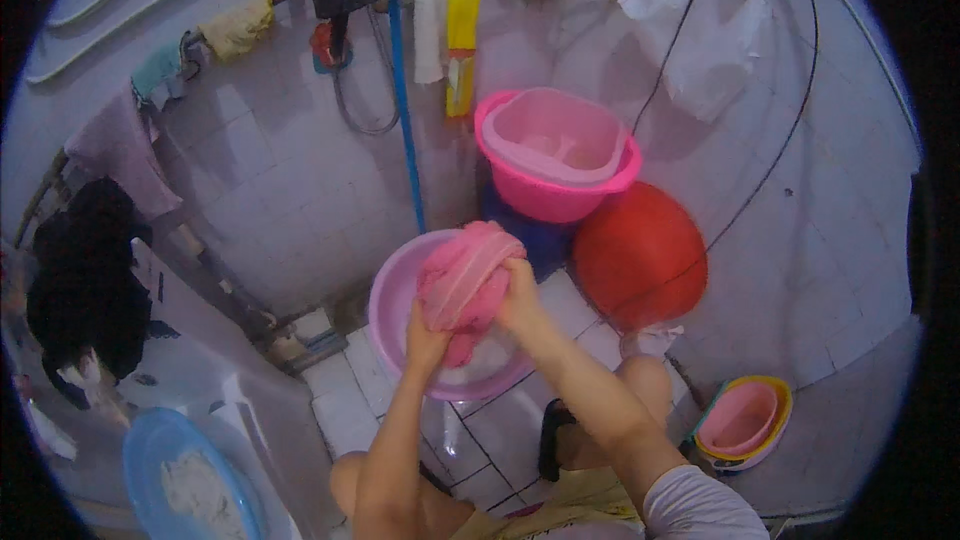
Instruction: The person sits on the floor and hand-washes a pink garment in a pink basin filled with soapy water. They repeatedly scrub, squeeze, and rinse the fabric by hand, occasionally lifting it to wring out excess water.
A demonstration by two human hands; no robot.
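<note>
Far on the left, one blue basin (185,480) sits low with something pale and lumpy inside it. Above it, dark clothes (85,290) hang down, and a row of small cloths (235,28) is draped over the pipes on the wall, up high where water can drip off them.

In the middle, one light purple basin (395,305) rests on the tiled floor (345,410). It looks tipped a little toward the person, who squats in front of it with both knees up. That puts the basin close and low, right under the arms.

The left hand (425,345) is closed around the bottom of a pink cloth (465,275). The right hand (518,295) is closed on the cloth's right side, fingers curled in tight. Both hands lift the bunched cloth just over the basin, so any water would fall back in. The cloth is scrunched into a ball with a paler band across it.

A blue hose (405,110) runs down the wall behind the basin.

Further right, two pink tubs (555,155) sit one inside the other, stacked on something dark blue. Beside them leans one big red round tub (640,255), tilted against the wall. One white bag (715,35) hangs above. Low on the right, small bowls (745,420) are nested together, a pink one on top. I can count at least three there.
</note>
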